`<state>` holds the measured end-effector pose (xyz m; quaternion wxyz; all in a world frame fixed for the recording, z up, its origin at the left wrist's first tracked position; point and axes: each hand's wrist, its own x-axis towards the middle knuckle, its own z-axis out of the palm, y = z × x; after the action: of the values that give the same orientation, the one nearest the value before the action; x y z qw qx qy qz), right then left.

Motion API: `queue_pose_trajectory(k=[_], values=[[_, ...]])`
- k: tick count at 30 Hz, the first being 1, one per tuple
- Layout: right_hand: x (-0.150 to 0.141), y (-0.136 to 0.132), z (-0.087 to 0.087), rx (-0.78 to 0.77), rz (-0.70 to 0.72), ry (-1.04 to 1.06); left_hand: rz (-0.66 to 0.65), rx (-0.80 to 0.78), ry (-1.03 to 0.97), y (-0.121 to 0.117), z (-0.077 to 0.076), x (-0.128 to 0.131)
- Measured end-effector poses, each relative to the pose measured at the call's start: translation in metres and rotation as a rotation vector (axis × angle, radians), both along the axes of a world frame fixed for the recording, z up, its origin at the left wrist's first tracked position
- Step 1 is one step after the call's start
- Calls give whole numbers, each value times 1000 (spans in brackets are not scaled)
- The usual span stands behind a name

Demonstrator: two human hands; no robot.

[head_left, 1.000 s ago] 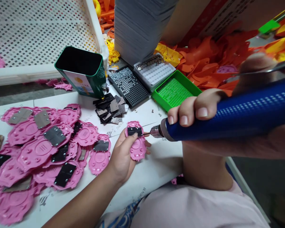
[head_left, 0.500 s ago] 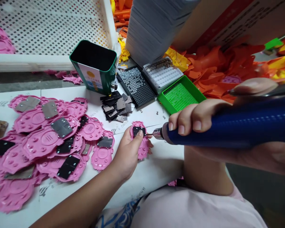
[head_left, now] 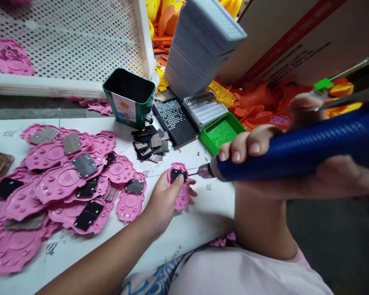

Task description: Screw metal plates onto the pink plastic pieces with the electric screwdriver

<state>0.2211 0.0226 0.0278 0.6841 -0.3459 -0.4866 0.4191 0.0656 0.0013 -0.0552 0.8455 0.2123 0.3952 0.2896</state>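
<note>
My left hand [head_left: 164, 200] holds a pink plastic toy cover [head_left: 182, 196], its thumb pressing a small black plate [head_left: 177, 175] against it. My right hand [head_left: 254, 149] is wrapped round a blue electric screwdriver [head_left: 288, 153], which points left. The thin bit of the tool ends close to the plate's right edge; I cannot tell whether it touches. To the left lies a heap of pink covers [head_left: 57, 182] with black or grey plates fixed on them. A pile of loose plates [head_left: 152, 143] lies beyond my left hand.
Behind the plates stand a green tin [head_left: 127, 100], a black perforated tray [head_left: 179, 129] of screws, a white tray [head_left: 202, 108] and a green tray [head_left: 219, 135]. A tall grey stack [head_left: 199, 45], a carton [head_left: 282, 45], orange parts [head_left: 252, 104] and a white crate [head_left: 80, 84] lie farther back.
The screwdriver's bit has drawn back a little from the plate, and the tool tilts more. My left hand keeps its grip on the cover. The camera view has shifted.
</note>
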Motion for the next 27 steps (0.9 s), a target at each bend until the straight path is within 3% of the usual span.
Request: queue_pose_trajectory(k=[4, 10, 18, 27], values=[[-3, 42, 6, 24, -338, 70, -25, -4, -19, 1, -1, -2], [-4, 100, -15, 33, -463, 77, 27, -42, -62, 4, 3, -1], [-12, 121, -27, -66, -470, 103, 46, -83, -98, 2, 2, 0], [-13, 117, -30, -87, -369, 86, 33, -86, -73, 3, 4, -1]])
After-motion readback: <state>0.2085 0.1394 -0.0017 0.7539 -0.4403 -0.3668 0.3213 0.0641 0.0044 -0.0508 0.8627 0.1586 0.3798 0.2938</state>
